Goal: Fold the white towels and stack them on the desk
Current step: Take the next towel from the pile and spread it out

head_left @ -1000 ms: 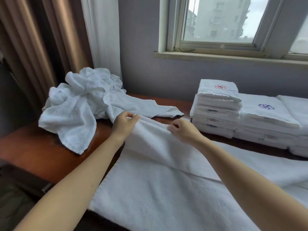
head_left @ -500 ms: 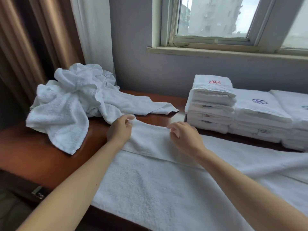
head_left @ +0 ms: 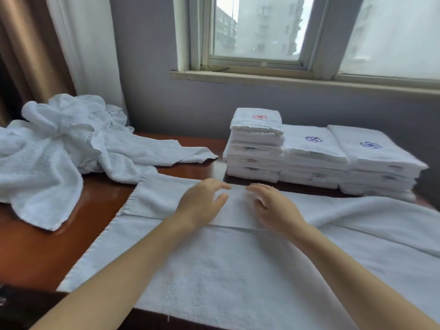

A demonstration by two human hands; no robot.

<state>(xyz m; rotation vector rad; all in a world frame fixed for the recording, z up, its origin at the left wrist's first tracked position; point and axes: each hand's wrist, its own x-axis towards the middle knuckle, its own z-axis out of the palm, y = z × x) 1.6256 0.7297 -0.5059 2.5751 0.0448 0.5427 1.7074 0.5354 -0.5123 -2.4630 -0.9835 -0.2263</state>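
both hands were flat and held nothing: the left hand (head_left: 202,203) and right hand (head_left: 273,206) lay side by side, fingers (head_left: 220,185) loosely spread, on the folded-over strip (head_left: 162,198) of the white towel (head_left: 238,270) spread across the surface (head_left: 47,253). whether they pressed down or only skimmed the cloth could not be told. the likely trouble was the strip creeping: its edge ran under the wrists, and uneven smoothing outward would skew it or ruck the terry. just beyond the fingers stood the folded stacks (head_left: 256,148). left of the left fingers lay the unfolded heap (head_left: 54,148), whose trailing corner could get caught in the fold.
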